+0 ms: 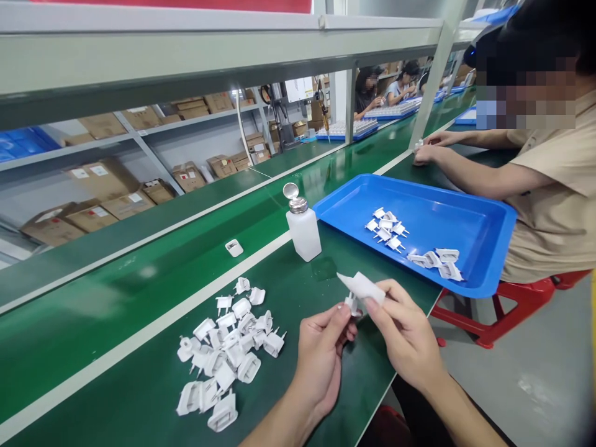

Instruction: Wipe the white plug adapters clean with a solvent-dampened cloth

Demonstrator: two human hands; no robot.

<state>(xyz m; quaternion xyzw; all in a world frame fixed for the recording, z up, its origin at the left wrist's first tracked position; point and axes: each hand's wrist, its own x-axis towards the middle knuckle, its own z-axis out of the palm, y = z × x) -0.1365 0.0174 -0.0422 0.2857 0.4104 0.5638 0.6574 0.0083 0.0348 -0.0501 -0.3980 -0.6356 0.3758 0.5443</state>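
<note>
Between the thumb and fingers of my left hand (321, 354) is a small white plug piece (351, 303), held over the green tabletop. My right hand (410, 332) pinches a folded white wipe (365, 287), which touches or covers the upper part of the plug piece. A heap of similar white plug pieces (233, 341) lies to the left of my hands. Behind the hands stands a white pump bottle (303, 233) with its metal lid tipped up. The blue tray (484, 248) at the right holds two small groups of plug pieces (386, 228).
A lone white part (234, 248) lies near the pale strip on the bench. At the right, a co-worker (544, 186) sits with both hands over the bench. A shelf beam (209, 53) crosses overhead. Red stools (503, 310) stand beyond the table edge.
</note>
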